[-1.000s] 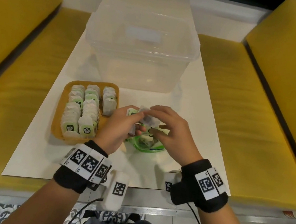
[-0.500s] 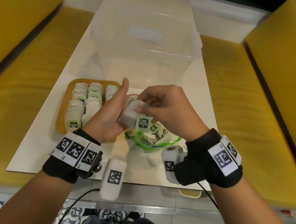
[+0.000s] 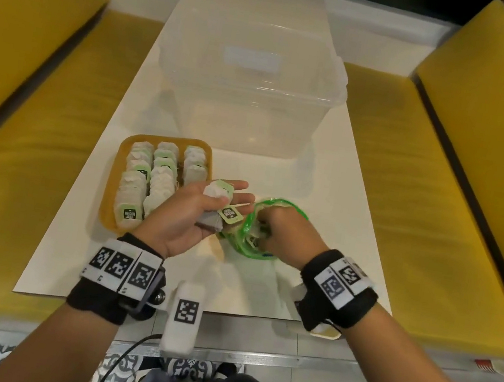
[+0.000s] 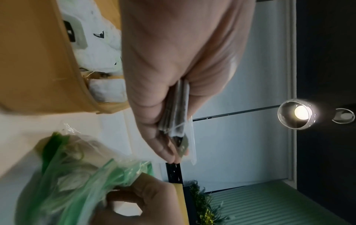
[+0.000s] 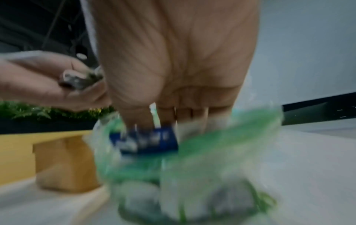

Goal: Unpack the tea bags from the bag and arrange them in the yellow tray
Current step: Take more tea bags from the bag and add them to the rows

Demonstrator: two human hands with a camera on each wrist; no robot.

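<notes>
My left hand [image 3: 208,207] is palm up between tray and bag, its thumb pressing a small stack of tea bags [image 3: 215,193] onto the fingers; a green tag [image 3: 231,214] hangs off them. The left wrist view shows that stack [image 4: 178,109] pinched edge-on. My right hand [image 3: 277,231] reaches into the green-rimmed clear bag [image 3: 245,234] on the table, fingers curled inside and hidden. In the blurred right wrist view the fingers [image 5: 169,117] dip into the bag [image 5: 202,159]. The yellow tray [image 3: 108,197] holds three rows of tea bags [image 3: 160,176].
A large clear plastic bin [image 3: 246,91] stands on the white table [image 3: 324,202] just behind the tray and bag. Yellow bench seats [image 3: 426,185] flank the table on both sides. The table's near edge lies under my wrists.
Half a second ago my right hand was at the stack in my left hand above the bag. It has since dropped into the bag, and my left hand has turned palm up.
</notes>
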